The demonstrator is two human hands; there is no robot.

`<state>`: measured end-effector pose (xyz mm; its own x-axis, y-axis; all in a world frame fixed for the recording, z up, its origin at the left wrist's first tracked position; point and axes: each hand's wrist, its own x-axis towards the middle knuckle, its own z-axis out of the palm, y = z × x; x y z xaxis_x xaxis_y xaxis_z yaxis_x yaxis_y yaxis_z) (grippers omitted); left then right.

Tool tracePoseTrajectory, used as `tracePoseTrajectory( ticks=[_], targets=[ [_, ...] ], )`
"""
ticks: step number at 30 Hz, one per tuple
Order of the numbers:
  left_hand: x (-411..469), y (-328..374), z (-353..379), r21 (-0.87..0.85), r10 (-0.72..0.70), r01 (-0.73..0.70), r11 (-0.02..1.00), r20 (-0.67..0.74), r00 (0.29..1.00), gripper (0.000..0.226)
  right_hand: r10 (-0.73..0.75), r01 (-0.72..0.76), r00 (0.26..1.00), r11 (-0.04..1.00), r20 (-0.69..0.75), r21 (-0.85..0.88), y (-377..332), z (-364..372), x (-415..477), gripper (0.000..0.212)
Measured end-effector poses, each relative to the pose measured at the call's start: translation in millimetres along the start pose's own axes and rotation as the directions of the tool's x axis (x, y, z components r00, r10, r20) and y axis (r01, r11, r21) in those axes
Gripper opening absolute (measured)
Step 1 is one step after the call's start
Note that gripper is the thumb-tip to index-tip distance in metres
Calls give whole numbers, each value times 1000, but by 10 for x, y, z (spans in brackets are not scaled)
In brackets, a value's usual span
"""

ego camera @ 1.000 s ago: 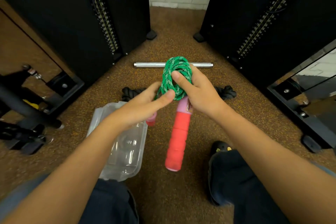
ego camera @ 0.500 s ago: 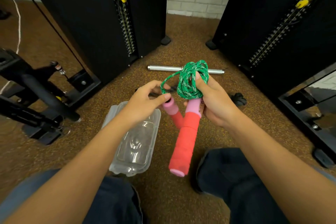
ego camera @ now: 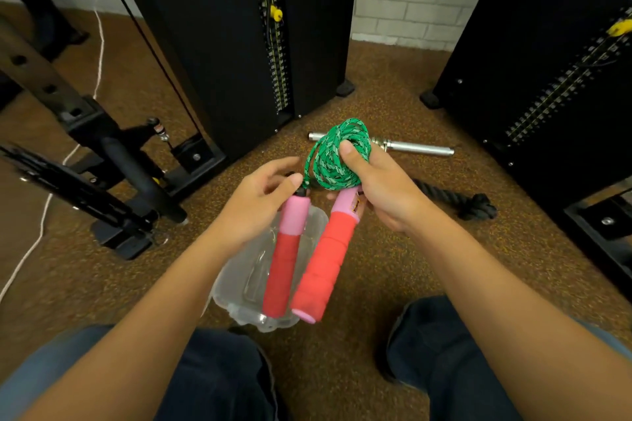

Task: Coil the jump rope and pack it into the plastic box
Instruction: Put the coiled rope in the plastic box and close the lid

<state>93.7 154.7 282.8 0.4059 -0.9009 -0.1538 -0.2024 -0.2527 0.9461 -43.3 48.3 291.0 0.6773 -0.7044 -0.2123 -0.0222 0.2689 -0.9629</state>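
I am seeing the green rope coil (ego camera: 338, 155) bunching in the right hand (ego camera: 383, 191), thumb pressing across it, fingers closing around one handle's (ego camera: 323, 260) pink top. The left hand (ego camera: 260, 202) is pinching the other handle (ego camera: 285, 260) near its black cap, remaining fingers loosely curling. Both handles are hanging below the hands, over the clear plastic box (ego camera: 239, 284) on the floor. A metal bar (ego camera: 417, 148) is lying beyond the right hand.
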Motion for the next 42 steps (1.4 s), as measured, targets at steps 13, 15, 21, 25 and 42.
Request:
tracePoseTrajectory(
  ticks=[13,15,21,25,42],
  targets=[
    [-146,112,246,-413,-216,350,841,337,916,56,-85,49,988,966,-130,-254,198,87,11,26],
    [-184,122,284,-267,-164,254,929,317,934,55,-113,75,984,966,-141,-249,181,157,27,31],
    [-139,146,196,-283,-187,218,934,131,974,76,-146,127,975,985,-169,-119,12,273,143,10],
    [-134,165,77,-247,-172,183,951,69,983,69,-96,86,984,993,-149,-75,7,367,242,13],
    [-273,-621,-258,-475,-305,323,819,117,945,69,306,-279,949,928,-78,248,505,727,567,12]
  ],
)
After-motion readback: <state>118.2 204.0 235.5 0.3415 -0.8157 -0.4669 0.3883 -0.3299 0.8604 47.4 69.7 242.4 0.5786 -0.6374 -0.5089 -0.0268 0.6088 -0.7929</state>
